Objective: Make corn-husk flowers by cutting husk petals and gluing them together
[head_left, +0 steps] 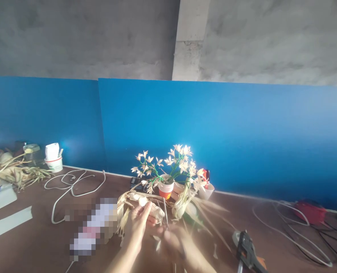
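Note:
My left hand (140, 220) is closed on a pale, crumpled strip of dried husk (157, 213), pinched between thumb and fingers. Motion blurs my right hand (175, 240), which is closed around a pair of scissors (165, 212); their thin metal blades point up beside the strip. Just behind both hands stands a red and white paper cup (166, 189) holding green stems with cream husk flowers (182, 161). A tied bundle of husk (181, 204) lies to the right of the blades. Small cut scraps (156, 242) are scattered near my right hand.
A black glue gun (246, 250) lies at the right front. Behind it are a red object (310, 212) and loose cables (288, 233). On the left are a white cable (71, 187), a pile of dried husks (17, 172) and a white tub (54, 163). A blue partition (214, 125) borders the table.

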### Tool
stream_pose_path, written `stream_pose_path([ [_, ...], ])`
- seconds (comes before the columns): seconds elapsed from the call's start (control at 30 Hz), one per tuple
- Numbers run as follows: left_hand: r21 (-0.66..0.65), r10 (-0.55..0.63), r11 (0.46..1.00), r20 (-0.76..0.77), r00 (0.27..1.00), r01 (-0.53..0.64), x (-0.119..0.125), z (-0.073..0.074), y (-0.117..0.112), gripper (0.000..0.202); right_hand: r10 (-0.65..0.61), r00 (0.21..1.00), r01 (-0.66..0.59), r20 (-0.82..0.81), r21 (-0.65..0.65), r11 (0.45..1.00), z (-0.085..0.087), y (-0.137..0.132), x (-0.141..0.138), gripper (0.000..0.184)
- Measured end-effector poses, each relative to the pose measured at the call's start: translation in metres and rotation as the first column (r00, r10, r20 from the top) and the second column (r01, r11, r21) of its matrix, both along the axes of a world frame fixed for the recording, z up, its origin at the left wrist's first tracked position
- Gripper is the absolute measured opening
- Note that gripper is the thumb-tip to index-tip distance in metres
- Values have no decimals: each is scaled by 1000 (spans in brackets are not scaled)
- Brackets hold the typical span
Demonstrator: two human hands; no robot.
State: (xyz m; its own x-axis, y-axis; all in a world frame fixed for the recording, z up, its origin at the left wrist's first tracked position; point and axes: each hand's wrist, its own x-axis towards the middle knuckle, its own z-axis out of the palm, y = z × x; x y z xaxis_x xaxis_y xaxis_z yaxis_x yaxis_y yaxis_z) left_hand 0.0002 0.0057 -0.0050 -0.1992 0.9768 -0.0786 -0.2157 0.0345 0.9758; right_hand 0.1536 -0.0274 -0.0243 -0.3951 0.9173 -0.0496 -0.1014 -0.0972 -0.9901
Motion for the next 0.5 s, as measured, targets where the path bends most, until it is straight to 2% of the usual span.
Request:
stream_pose_path([
  [0.1,11,-33,999,7,999,33,0,-3,0,43,-25,999,25,26,-9,1000,-4,2,-1,64],
  [0.2,7,-13,1000,-5,1000,13,-1,-6,1,43,-73,995,76,69,-47,996,-8,6,-2,63],
  [0.3,9,-8,1000,-2,1000,8,-2,-5,1,43,-86,990,90,110,-33,995,-10,9,-3,62],
  [0.43,-1,-14,1000,11,1000,14,-2,0,-1,43,-139,985,137,106,26,990,-5,6,-1,61],
  [0.5,-7,-15,1000,3,1000,15,-3,3,-1,44,-118,984,113,133,42,993,2,5,0,60],
])
